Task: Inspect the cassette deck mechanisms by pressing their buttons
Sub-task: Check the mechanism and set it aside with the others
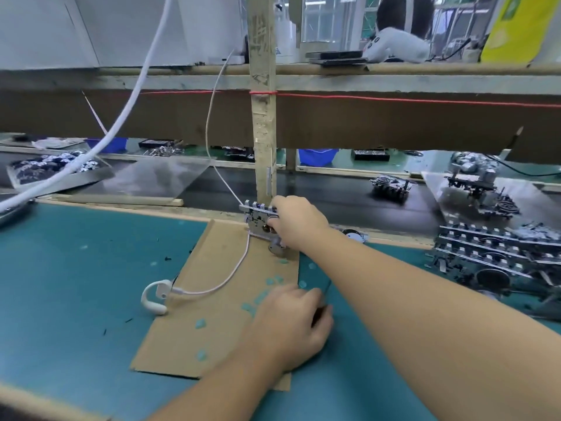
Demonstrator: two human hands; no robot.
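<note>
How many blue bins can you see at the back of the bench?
2. One blue bin sits behind the white hose at back left; the other blue bin is right of the wooden post. The shelf board may hide more.

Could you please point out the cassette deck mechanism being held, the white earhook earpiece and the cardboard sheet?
cassette deck mechanism [257,220]: head view, its metal face.
white earhook earpiece [152,296]: head view, its curved hook.
cardboard sheet [194,326]: head view, bare middle.
</note>
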